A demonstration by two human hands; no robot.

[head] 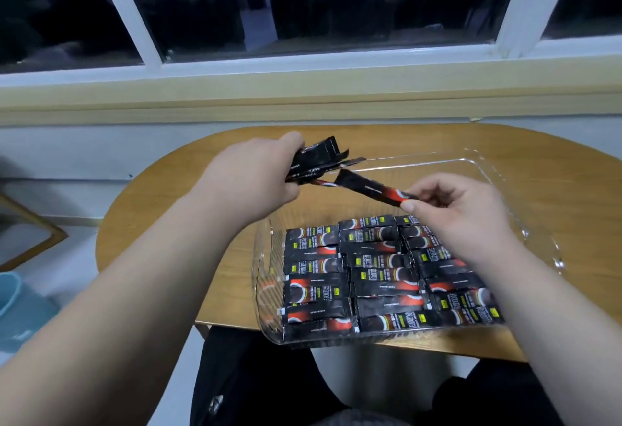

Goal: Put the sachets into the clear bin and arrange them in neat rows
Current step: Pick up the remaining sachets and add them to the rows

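Observation:
A clear plastic bin (525,223) stands on a small wooden table (161,217). Black sachets with red and white print (377,277) lie flat in three rows across the near half of the bin. Above the bin's far left corner, my left hand (255,180) grips a bunch of black sachets (84,156). My right hand (457,206) hovers over the bin's middle and pinches one end of a single black-and-red sachet (367,186), which slants up to the left, its far end close to the bunch.
The table stands against a wall under a window with a pale sill (303,102). A light blue object (16,311) and a gold-edged frame (33,237) are on the floor to the left. My dark-trousered legs (255,378) are under the table's near edge.

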